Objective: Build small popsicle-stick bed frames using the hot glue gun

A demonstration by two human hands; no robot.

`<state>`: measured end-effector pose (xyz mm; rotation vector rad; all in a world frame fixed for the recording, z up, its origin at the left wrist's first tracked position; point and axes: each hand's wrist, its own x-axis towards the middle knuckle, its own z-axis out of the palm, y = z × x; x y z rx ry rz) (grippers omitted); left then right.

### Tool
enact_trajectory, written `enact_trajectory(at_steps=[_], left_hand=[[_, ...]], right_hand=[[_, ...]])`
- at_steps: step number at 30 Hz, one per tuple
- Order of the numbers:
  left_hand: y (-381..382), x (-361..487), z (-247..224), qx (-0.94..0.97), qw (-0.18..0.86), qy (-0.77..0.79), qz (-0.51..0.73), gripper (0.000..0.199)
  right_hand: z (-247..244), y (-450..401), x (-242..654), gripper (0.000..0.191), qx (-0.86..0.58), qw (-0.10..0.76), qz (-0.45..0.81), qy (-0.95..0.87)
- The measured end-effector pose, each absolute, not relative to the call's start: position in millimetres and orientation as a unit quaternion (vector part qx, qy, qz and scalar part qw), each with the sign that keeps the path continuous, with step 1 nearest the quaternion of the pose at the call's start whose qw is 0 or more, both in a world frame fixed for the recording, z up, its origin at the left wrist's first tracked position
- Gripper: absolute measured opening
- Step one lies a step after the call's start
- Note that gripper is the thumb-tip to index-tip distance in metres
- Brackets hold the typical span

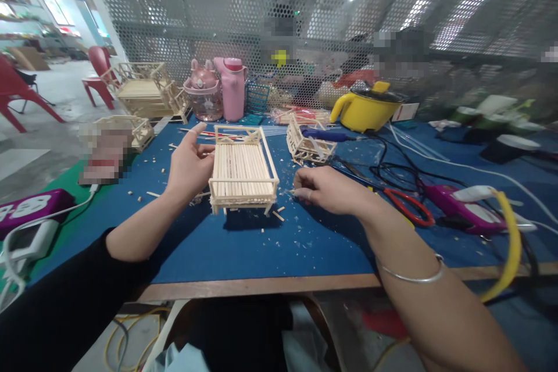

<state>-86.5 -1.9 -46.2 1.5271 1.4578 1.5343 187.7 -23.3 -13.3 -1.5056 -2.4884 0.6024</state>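
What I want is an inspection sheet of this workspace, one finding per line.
Surface: blue mat, strewn with stick offcuts.
Work pieces: stick-built model at centre; second model behind, to its right.
Clutter: yellow pot and pink flask at the back.
Left hand: at the first model's left side; grip unclear.
Right hand: apart from that model, fingers curled; anything held unclear.
Cables: black cables beyond the right hand; white cable at right.
Surroundings: perforated screen behind; red chair at left.
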Motion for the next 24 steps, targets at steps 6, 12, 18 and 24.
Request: enact_trajectory(at_steps=[6,12,18,24], left_hand=[[-4,-84,-43,0.567,0.237,0.573,0.542,0.074],[-4,-84,-43,0.569,0.226,0.562,0.555,0.07],[-3,-87,-44,0.566,0.225,0.566,0.555,0.07],[-2,-88,-44,0.561,0.23,0.553,0.571,0.069]], right_hand=[[-15,-22,185,0.013,-0.491,0.083,0.126,-0.858],[-15,-24,183,0.011,-0.453,0.035,0.203,-0.867],[-15,-14,194,0.015,-0.531,0.091,0.126,-0.833],[-26,-10,184,0.011,-0.517,0.044,0.137,-0.844]])
